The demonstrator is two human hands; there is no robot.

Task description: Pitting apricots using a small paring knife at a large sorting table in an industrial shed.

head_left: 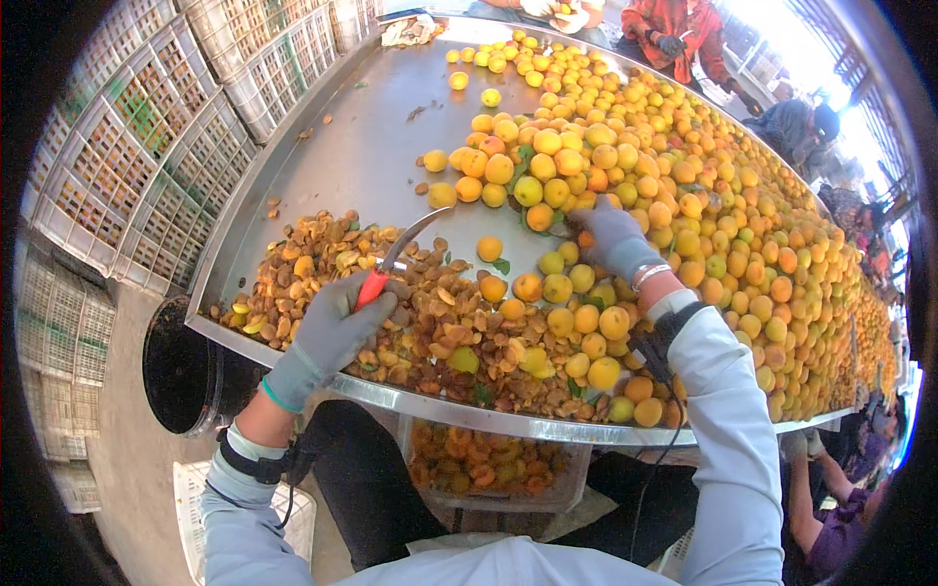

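Observation:
My gloved left hand (344, 317) is closed around the red handle of a small curved knife (415, 237), its blade pointing up and away over the table. Below it spreads a heap of brown apricot pits (430, 337) mixed with a few fruits. At the near edge of a large pile of whole yellow-orange apricots (684, 234), my gloved right hand (618, 237) curls its fingers around an apricot (586, 238), only partly visible under them. Loose apricots and green leaves lie between the two hands.
The metal table (342, 146) has a raised rim. Beneath its near edge stands a crate of apricot halves (489, 459). Stacked plastic crates (147, 146) line the left, beside a black bucket (181, 366). Other people (674, 34) work along the far and right sides.

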